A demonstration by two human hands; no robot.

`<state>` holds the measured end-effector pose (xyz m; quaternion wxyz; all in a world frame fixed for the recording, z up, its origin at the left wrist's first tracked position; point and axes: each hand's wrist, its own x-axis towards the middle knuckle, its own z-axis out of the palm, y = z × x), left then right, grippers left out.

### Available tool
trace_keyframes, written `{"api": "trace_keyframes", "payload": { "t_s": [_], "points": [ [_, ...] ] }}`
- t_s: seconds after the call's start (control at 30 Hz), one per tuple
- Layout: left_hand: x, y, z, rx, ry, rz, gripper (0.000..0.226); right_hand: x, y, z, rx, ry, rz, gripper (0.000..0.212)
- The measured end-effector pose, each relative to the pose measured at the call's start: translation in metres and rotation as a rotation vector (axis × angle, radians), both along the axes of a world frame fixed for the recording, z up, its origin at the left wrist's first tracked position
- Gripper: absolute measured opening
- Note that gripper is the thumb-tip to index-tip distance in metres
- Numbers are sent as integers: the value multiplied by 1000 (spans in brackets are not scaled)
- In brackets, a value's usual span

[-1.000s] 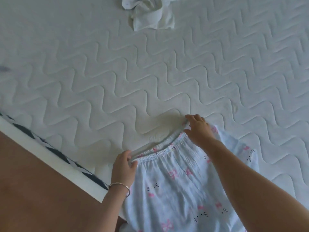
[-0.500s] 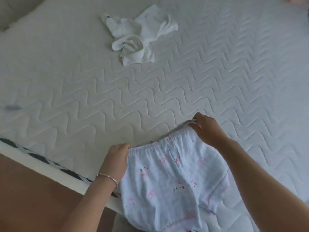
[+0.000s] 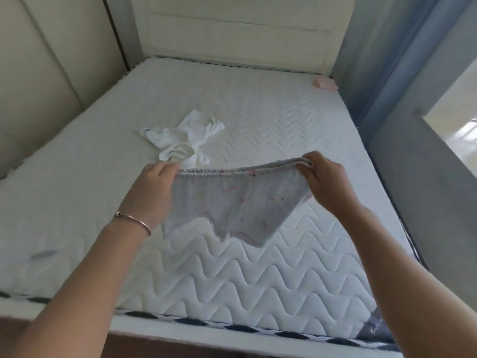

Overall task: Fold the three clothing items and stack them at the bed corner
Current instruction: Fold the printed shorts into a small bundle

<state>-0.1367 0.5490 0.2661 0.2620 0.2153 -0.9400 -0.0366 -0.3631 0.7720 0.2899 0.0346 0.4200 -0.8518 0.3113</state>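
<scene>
Both the left hand point(image 3: 154, 187) and right hand point(image 3: 325, 184) pinch the shorts point(image 3: 232, 210) at the top ends, above the bed point(image 3: 258, 280). If one slips, the shorts may land crumpled.

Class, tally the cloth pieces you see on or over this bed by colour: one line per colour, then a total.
White: 1, the crumpled garment.
Pale printed: 1, the shorts, held up at the waistband by the left hand and right hand.
Pink: 1, the small piece at the far right corner; its kind is too small to tell.
Total: 3
</scene>
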Motion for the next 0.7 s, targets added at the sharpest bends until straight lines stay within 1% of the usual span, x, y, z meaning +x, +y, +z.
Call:
{"api": "trace_keyframes", "payload": {
  "t_s": [0.07,0.1,0.23,0.33,0.47,0.53,0.63,0.7],
  "points": [
    [5,6,24,66,160,21,33,14,6,18,-83,28,-27,17],
    [8,9,33,98,229,13,28,21,9,26,-122,44,-36,15],
    [21,15,56,122,403,-36,21,46,24,49,-265,83,-89,10],
    [31,22,64,146,492,-21,22,62,38,55,-365,88,-112,11],
    [37,29,68,47,507,-83,20,70,60,53,-385,46,-135,16],
    [32,30,68,44,500,-111,21,64,69,51,-372,16,-155,17],
    [16,28,60,94,451,-129,24,48,77,44,-320,-71,-169,18],
    [0,25,47,201,405,-121,28,30,76,34,-244,-145,-160,17]
  ]
}}
